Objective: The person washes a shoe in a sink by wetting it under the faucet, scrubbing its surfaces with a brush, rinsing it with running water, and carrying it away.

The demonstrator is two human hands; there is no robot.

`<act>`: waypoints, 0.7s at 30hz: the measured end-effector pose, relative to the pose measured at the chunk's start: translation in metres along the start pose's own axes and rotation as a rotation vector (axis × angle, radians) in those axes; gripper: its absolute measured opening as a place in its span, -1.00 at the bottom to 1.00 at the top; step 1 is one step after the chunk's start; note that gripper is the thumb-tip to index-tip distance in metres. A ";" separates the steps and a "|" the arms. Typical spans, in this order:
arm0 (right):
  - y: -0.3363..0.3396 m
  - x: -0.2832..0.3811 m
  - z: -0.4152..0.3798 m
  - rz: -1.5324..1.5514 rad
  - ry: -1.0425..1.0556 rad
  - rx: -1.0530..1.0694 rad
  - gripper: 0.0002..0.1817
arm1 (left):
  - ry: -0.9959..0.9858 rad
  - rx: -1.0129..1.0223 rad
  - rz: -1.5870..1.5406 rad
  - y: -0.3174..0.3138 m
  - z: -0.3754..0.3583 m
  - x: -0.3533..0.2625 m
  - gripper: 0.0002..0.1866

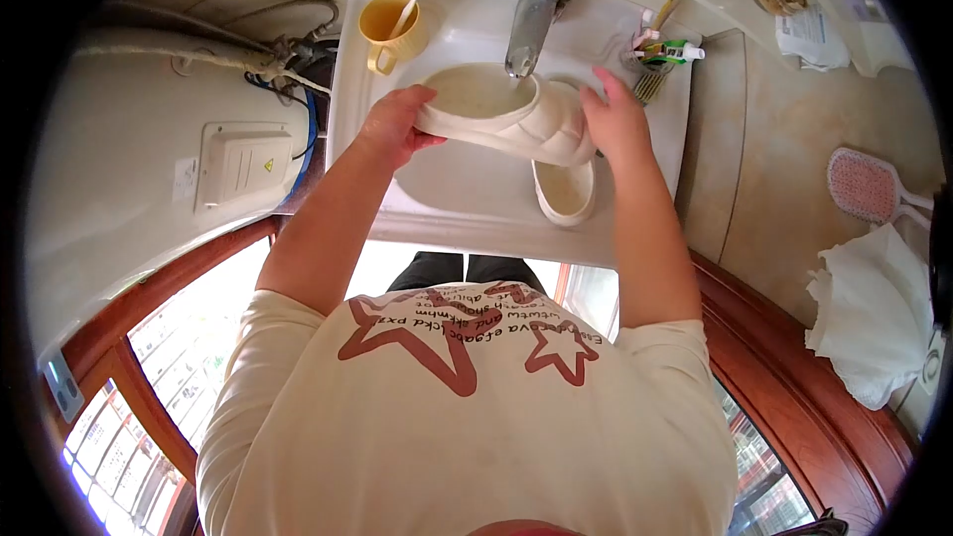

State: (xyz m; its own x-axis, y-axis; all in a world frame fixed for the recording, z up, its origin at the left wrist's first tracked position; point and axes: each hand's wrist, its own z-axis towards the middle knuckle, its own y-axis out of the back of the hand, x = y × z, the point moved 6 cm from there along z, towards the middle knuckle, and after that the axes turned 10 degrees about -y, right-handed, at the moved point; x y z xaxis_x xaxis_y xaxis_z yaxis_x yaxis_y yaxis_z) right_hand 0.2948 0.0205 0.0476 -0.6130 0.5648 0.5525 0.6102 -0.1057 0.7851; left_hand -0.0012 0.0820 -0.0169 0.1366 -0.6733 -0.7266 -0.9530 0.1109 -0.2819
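Observation:
A cream-white clog-style shoe (561, 129) with a puffy toe is held sideways over the sink, its opening facing up beneath the faucet (529, 35). My left hand (395, 124) grips its heel end, thumb on the rim and fingers below. At the toe end, my right hand (617, 117) holds the shoe, thumb and fingers on either side. What looks like a short stream of water drops from the spout into the shoe. A second white shoe (566, 194) rests in the basin just below, partly hidden by the held one.
The white sink (447, 223) surrounds the shoes. A yellow mug (392, 30) with a toothbrush stands at its back left corner. At the back right are a cup of brushes and a toothpaste tube (680, 53). Further right lie a hairbrush (862, 184) and white tissue (869, 308).

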 end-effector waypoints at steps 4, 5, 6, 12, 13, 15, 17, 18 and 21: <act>0.010 0.084 0.016 0.041 0.479 -0.132 -0.42 | 0.030 -0.062 -0.015 0.005 0.000 0.003 -0.58; 0.010 0.104 0.021 0.047 0.549 -0.132 -0.37 | 0.030 -0.062 -0.013 0.004 -0.004 0.000 -0.58; 0.005 0.115 0.029 0.049 0.548 -0.134 -0.37 | 0.021 -0.078 -0.032 0.002 -0.010 -0.004 -0.57; -0.022 0.151 0.028 -0.404 0.630 -0.188 -0.34 | 0.022 -0.069 -0.053 0.002 -0.031 -0.011 -0.59; -0.028 0.147 0.027 -0.404 0.650 -0.201 -0.34 | 0.030 -0.099 -0.055 0.001 -0.036 -0.012 -0.59; -0.031 0.142 0.025 -0.405 0.672 -0.217 -0.34 | 0.042 -0.103 -0.055 -0.005 -0.044 -0.012 -0.59; -0.015 0.135 0.014 -0.266 0.741 -0.353 -0.42 | 0.054 -0.108 -0.051 -0.004 -0.050 -0.011 -0.58; -0.009 0.121 0.013 -0.144 0.678 -0.321 -0.43 | 0.067 -0.088 -0.056 -0.003 -0.052 -0.007 -0.59; 0.005 0.043 0.005 0.014 0.381 -0.337 -0.44 | 0.067 -0.021 -0.109 0.003 -0.044 0.010 -0.60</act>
State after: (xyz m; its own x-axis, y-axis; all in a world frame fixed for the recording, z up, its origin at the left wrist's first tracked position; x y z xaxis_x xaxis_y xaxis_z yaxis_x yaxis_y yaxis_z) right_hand 0.2740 0.0483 0.0742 -0.7839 0.2295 0.5769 0.4622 -0.4048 0.7890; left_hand -0.0149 0.0431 0.0027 0.2217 -0.7279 -0.6489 -0.9392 0.0195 -0.3427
